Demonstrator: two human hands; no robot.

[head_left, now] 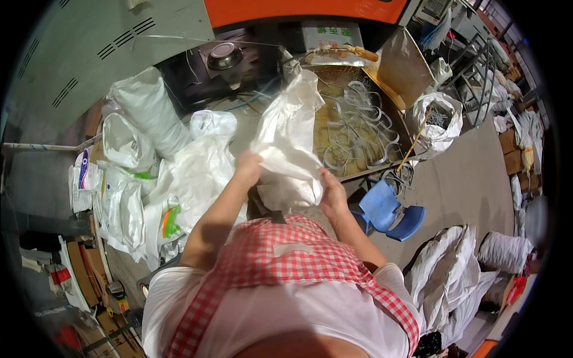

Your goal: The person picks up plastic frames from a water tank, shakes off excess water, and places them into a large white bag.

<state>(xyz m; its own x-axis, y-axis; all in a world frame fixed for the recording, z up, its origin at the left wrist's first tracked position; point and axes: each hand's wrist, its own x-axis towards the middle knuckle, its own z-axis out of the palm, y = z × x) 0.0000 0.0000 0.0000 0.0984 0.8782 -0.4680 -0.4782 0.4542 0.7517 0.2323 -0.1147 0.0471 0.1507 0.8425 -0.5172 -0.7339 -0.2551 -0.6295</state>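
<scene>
A white woven sack hangs in front of my body, its upper part stretching away toward the machine. My left hand is closed on the sack's left edge, somewhat blurred. On the opposite edge, my right hand grips the fabric with the thumb toward the sack. The cloth sags between the two hands in loose folds. What is inside the sack, if anything, is hidden. Just beyond it lies a shallow metal tray with curled pale strips in it.
White sacks crowd the left side, one standing full. A blue plastic chair is near my right hand. An open white sack stands right of the tray. A metal bowl rests under the orange and grey machine.
</scene>
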